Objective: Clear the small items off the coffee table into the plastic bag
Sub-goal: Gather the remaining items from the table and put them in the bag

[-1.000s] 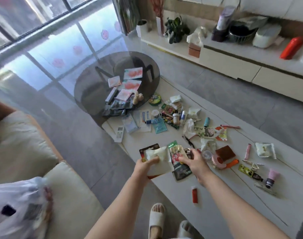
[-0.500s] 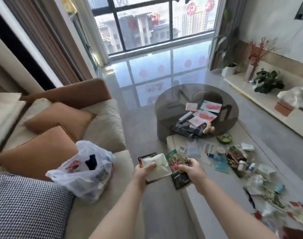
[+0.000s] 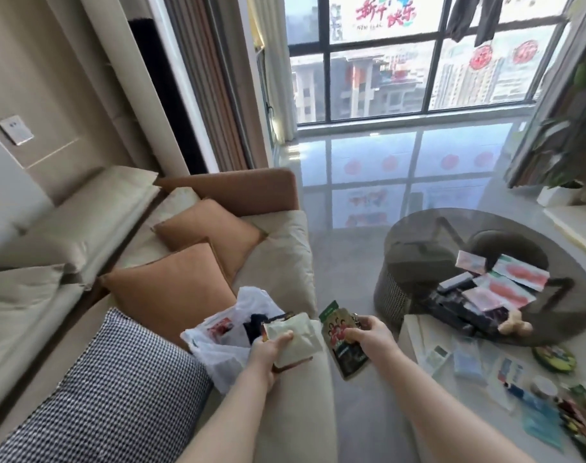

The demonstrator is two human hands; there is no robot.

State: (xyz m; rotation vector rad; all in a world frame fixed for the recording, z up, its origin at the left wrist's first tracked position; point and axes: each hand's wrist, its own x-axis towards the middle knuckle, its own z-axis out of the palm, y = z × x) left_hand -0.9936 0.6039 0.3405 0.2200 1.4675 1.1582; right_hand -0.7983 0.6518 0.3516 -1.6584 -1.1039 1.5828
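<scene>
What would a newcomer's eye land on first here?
Both hands, low in the middle: the left hand holds a pale packet right beside the white plastic bag on the sofa, and the right hand grips a green-topped pouch. Then the orange cushions behind the bag, and the clutter on the coffee table at right.

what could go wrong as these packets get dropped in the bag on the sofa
1. The plastic bag lies slumped on the sofa with no hand holding its mouth open, so packets may land on the cushion instead.
2. The left hand holds a white packet stacked over a darker one; the lower one could slip out.
3. The right hand holds the green pouch over the floor gap between sofa and table, so a loose grip may drop it there.
</scene>
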